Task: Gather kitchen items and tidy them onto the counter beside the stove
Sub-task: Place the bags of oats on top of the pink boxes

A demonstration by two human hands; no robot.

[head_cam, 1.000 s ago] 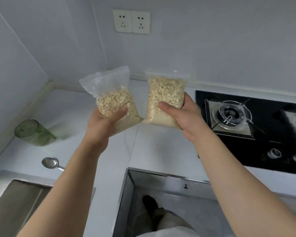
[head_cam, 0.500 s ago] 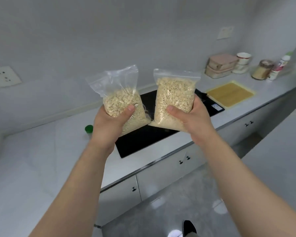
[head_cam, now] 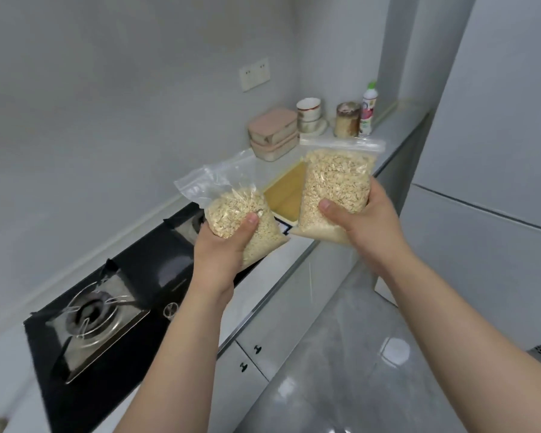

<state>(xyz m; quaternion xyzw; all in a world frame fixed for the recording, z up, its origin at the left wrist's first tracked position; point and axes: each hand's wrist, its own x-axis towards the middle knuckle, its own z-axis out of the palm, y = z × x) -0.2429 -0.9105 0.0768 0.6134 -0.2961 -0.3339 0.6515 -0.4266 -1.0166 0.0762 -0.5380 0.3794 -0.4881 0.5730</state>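
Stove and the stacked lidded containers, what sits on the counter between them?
In the head view, a wooden board lies there, partly hidden by the fuller oat bag.

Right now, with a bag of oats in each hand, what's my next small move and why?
Probably carry both on to the grey counter beyond the black gas stove. Your left hand grips the half-full clear oat bag, your right hand the fuller one, both in mid-air.

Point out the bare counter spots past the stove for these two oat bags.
Bare grey counter runs from the green-capped white bottle to the end wall. The yellow wooden board looks bare where visible. The back is crowded: stacked pink-lidded boxes, white bowls, a brown jar.
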